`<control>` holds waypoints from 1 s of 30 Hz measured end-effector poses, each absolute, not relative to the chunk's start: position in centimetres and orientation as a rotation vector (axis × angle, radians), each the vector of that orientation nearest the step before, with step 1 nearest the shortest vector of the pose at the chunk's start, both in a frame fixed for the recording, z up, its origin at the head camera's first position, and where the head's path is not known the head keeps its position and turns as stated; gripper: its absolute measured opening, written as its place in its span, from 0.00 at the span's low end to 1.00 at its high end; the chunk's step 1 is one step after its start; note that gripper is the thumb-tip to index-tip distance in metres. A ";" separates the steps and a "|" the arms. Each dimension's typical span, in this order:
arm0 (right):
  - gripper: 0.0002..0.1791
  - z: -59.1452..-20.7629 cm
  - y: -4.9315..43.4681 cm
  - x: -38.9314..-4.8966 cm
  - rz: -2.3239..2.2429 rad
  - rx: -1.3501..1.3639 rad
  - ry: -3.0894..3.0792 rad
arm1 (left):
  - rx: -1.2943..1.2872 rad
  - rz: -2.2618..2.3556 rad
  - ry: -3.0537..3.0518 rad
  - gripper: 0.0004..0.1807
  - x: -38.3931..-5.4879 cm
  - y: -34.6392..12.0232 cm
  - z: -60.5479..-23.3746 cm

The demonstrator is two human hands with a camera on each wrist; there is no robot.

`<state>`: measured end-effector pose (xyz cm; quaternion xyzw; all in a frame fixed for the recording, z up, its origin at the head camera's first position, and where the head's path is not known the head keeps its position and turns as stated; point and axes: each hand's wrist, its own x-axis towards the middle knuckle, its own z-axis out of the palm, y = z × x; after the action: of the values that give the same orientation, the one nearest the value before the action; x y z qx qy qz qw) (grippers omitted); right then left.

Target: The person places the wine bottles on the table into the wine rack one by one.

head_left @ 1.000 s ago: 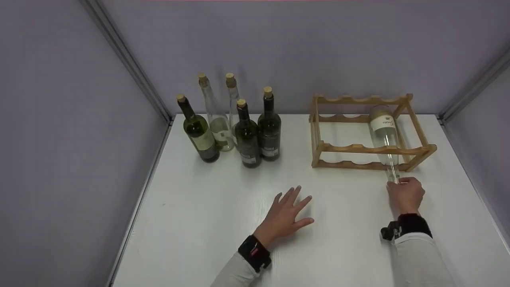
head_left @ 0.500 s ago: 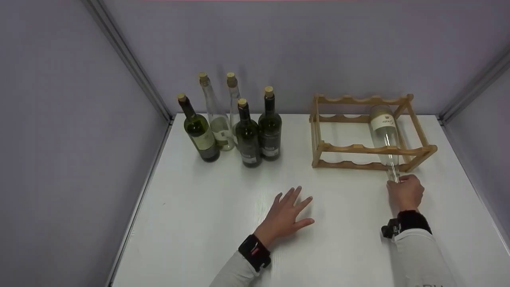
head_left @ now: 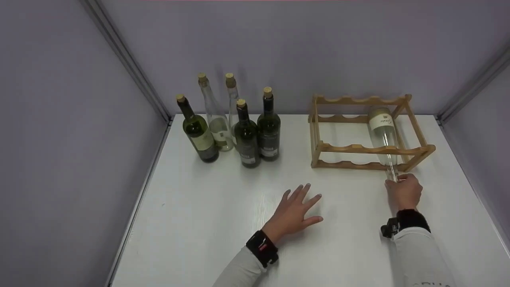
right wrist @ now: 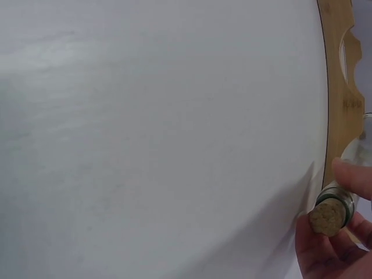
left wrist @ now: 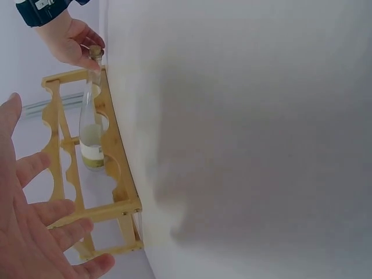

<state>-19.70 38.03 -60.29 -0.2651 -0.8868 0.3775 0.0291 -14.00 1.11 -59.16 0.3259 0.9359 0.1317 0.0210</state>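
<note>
A clear glass wine bottle [head_left: 384,129] lies in the lower tier of the wooden wine rack [head_left: 358,149], its neck pointing toward me. At that neck my right hand [head_left: 405,191] pinches the glass between thumb and fingers. The right wrist view shows the bottle's cork [right wrist: 327,217] framed by the fingers. My left hand [head_left: 293,215] hovers over the white table with fingers spread, holding nothing. In the left wrist view the left fingers [left wrist: 35,168] are apart, and the bottle [left wrist: 91,133] and rack [left wrist: 119,157] appear beyond them.
Several corked bottles stand upright at the back left: a green bottle [head_left: 201,137], clear ones [head_left: 217,123] behind, and dark bottles [head_left: 248,139] to their right. Grey panels [head_left: 279,48] wall in the table [head_left: 191,223] at the back and sides.
My left hand has shifted slightly to the right, still spread. The right hand keeps its grip at the bottle's neck, and the bottle's label has turned a little.
</note>
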 end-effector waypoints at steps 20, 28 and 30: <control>0.48 -58.4 37.9 -18.9 1.116 -0.608 -2.919 | 0.923 0.491 2.935 0.39 -14.3 -1.2 -59.7; 0.52 -57.0 35.9 -17.7 0.961 -0.260 -3.129 | 0.835 0.546 2.985 0.39 -14.9 -3.8 -59.8; 0.53 -56.7 35.2 -17.6 0.964 -0.193 -3.172 | 0.805 0.563 2.996 0.39 -15.1 -4.3 -59.7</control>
<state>-17.57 35.20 -56.70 -0.0578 -0.9513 0.2892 -0.0894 -15.09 -4.31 -59.74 0.2553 0.9502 0.1786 -0.0059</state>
